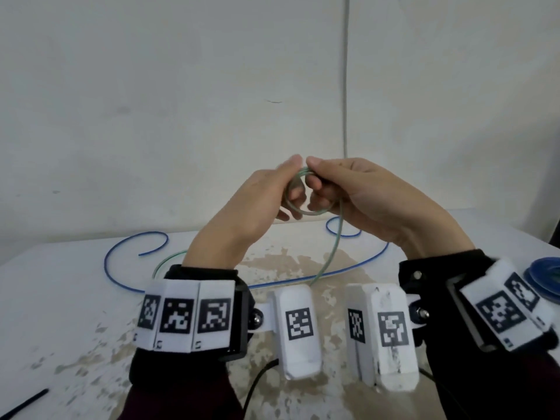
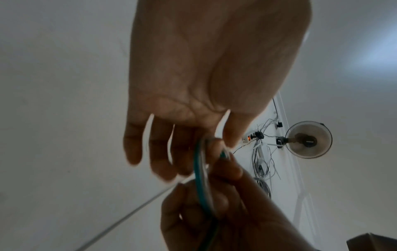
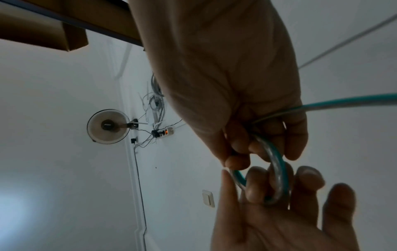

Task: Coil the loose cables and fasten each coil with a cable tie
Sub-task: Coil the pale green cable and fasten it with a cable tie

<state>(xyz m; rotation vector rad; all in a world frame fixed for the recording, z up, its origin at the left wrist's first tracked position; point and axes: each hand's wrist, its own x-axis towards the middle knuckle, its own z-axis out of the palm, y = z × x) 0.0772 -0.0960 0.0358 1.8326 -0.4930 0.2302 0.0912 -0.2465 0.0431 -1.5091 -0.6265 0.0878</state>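
Both hands are raised over the table (image 1: 75,298) and hold a small coil of green cable (image 1: 306,212) between them. My left hand (image 1: 292,184) pinches the coil with thumb and index finger, while the other fingers stay fairly straight. My right hand (image 1: 315,184) grips the other side with curled fingers. The loose green tail (image 1: 333,247) hangs down to the tabletop. The left wrist view shows the left hand (image 2: 206,144), the cable (image 2: 199,178) and the right hand (image 2: 214,203). The right wrist view shows the right hand (image 3: 247,144), the coil (image 3: 279,169) and the left hand (image 3: 268,203).
A loose blue cable (image 1: 106,263) snakes across the table behind my wrists. A wound blue coil (image 1: 542,271) lies at the right edge. A black cable tie (image 1: 24,404) lies at the near left. A white wall with a grey vertical cable (image 1: 345,86) stands behind.
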